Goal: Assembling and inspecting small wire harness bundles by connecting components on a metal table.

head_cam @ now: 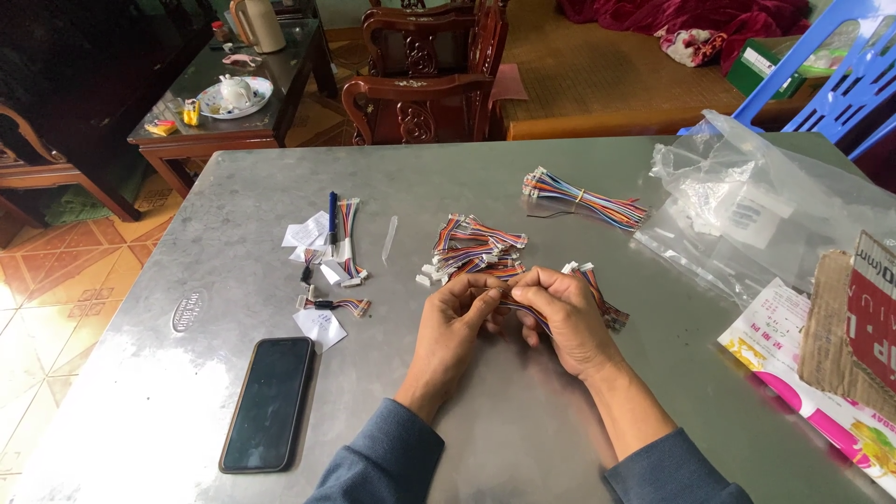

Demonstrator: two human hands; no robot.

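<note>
One phone (268, 403), two hands (509, 313)

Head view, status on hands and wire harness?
Both hands, left and right, pinch one multicoloured wire harness. Loose harness pile just beyond. Phone left, clear.

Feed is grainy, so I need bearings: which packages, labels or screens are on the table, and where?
Phone: front left, black slab, dark screen.
Paper slips: left of centre, small, white.
Plastic bags: back right, clear, crumpled, white labels.
Cardboard piece: right edge, brown, red label.
Printed packet: under the cardboard, white, pink, yellow.
</note>
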